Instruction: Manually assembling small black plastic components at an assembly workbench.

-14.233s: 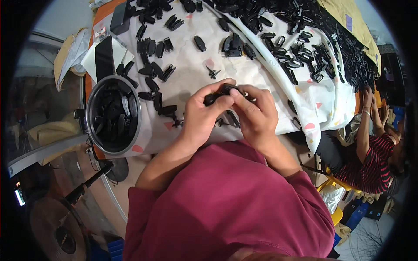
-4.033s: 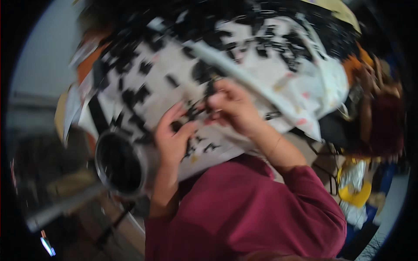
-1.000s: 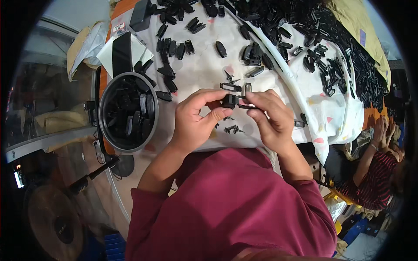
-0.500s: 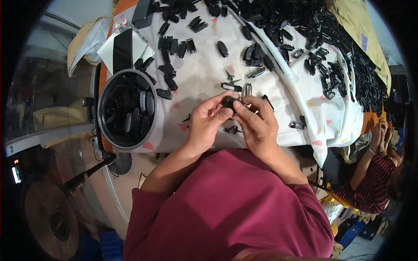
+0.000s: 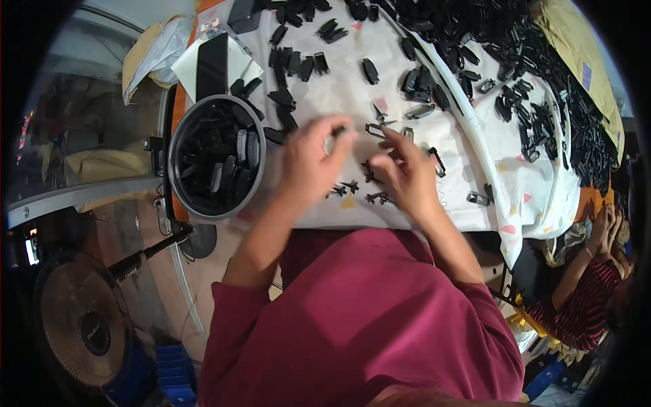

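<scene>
Two hands sorting small black plastic parts on a cloth-covered table.

The left hand (image 5: 308, 166) pinches a small black part (image 5: 338, 131) at its fingertips; the right hand (image 5: 403, 173) is curled, fingers bent over loose black clips (image 5: 369, 169) on the white cloth (image 5: 468, 146), and whether it grips one I cannot tell. Left of the hands stands a round bucket (image 5: 178, 146) holding black parts. A thick heap of black parts (image 5: 502, 37) fills the far side. A fan (image 5: 81, 325) stands on the floor at lower left; another person's striped sleeve (image 5: 576, 315) shows at right.
</scene>
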`<action>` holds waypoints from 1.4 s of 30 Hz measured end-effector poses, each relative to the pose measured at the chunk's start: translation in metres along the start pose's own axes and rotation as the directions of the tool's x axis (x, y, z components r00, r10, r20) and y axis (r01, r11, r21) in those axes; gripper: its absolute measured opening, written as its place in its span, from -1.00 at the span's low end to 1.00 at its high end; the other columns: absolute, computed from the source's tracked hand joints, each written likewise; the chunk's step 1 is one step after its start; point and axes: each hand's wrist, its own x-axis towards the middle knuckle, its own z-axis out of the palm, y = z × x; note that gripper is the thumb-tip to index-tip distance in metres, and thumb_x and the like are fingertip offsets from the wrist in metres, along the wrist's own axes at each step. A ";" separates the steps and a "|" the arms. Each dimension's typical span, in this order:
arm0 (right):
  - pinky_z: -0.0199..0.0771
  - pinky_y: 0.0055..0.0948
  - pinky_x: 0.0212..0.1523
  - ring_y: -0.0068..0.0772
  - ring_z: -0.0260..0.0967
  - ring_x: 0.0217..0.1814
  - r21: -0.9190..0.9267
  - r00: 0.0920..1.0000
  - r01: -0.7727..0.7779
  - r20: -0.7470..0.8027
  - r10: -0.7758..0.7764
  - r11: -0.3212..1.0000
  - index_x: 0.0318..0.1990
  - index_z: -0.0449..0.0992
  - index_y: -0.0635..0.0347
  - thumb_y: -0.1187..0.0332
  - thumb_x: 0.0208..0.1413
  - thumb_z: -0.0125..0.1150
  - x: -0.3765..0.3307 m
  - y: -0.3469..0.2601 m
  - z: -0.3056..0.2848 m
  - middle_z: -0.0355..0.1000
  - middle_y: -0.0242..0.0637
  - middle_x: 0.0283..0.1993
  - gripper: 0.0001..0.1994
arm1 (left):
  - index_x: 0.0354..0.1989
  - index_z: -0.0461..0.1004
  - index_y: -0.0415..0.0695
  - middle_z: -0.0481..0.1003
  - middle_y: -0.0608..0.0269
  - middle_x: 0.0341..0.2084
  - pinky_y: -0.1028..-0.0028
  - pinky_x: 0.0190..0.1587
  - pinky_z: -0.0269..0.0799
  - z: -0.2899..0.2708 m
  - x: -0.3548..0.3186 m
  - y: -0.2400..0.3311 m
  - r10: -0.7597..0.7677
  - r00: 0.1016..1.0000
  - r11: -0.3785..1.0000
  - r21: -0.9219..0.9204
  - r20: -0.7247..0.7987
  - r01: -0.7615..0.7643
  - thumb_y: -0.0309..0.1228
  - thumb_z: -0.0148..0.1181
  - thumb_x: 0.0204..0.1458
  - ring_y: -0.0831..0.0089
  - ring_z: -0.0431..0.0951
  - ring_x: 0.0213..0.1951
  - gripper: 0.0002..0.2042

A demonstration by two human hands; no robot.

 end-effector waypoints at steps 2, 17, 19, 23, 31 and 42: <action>0.40 -0.41 -0.30 -0.26 0.35 -0.33 -0.426 0.970 0.208 -0.028 -0.242 0.880 -0.21 0.49 0.20 0.39 -0.17 0.26 0.011 0.005 -0.008 0.42 -0.24 -0.32 -0.71 | -0.32 0.47 -0.11 0.36 0.14 -0.42 0.31 -0.36 0.39 -0.018 0.016 -0.007 0.193 0.979 0.784 0.590 0.064 -0.193 -0.55 0.03 -0.13 0.11 0.44 -0.42 -0.82; 0.28 -0.69 -0.64 -0.65 0.29 -0.46 0.673 0.978 -0.167 0.208 0.032 0.721 -0.15 0.42 0.29 0.34 0.16 0.01 0.012 -0.044 -0.032 0.34 -0.39 -0.38 -0.78 | -0.38 0.45 -0.23 0.49 0.26 -0.37 0.60 -0.27 0.36 -0.008 0.020 0.004 0.040 0.992 0.879 -0.477 0.120 0.022 -0.51 0.28 -0.13 0.60 0.44 -0.36 -0.85; 0.18 -0.73 -0.70 -0.66 0.25 -0.54 0.653 0.961 -0.240 0.262 0.084 0.718 -0.10 0.41 0.26 0.36 0.16 0.01 0.014 -0.043 -0.038 0.34 -0.39 -0.48 -0.78 | -0.31 0.44 -0.25 0.50 0.29 -0.38 0.60 -0.24 0.36 -0.007 0.013 0.020 -0.069 0.983 0.798 -0.582 0.169 0.156 -0.57 0.31 -0.19 0.62 0.44 -0.32 -0.76; 0.00 -0.75 -0.73 -0.75 0.11 -0.67 0.815 0.970 -0.229 0.235 0.057 0.533 -0.18 0.44 0.27 0.43 0.07 0.12 0.012 -0.035 -0.040 0.38 -0.38 -0.49 -0.82 | -0.29 0.46 -0.23 0.51 0.29 -0.41 0.59 -0.28 0.38 -0.008 0.010 0.026 -0.002 0.988 0.905 -0.420 0.154 0.067 -0.53 0.33 -0.22 0.59 0.47 -0.37 -0.73; -0.05 -0.76 -0.72 -0.80 0.06 -0.67 0.553 0.916 -0.355 0.365 0.164 0.754 -0.32 0.49 0.28 0.45 0.05 0.16 0.012 -0.031 -0.050 0.42 -0.40 -0.49 -0.90 | -0.34 0.47 -0.18 0.50 0.22 -0.44 0.52 -0.41 0.37 -0.004 0.007 0.021 0.502 0.863 0.857 0.100 0.062 -0.506 -0.47 0.33 -0.23 0.47 0.48 -0.45 -0.76; 0.40 -0.63 -0.57 -0.57 0.38 -0.55 0.594 0.979 -0.202 0.112 0.168 0.779 -0.26 0.32 0.35 0.46 0.05 0.15 -0.015 -0.028 -0.011 0.41 -0.27 -0.46 -0.82 | -0.20 0.41 -0.25 0.46 0.33 -0.39 0.71 -0.50 0.21 0.022 -0.001 0.013 -0.200 0.918 0.332 -0.858 0.343 0.393 -0.43 0.09 0.05 0.71 0.29 -0.53 -0.81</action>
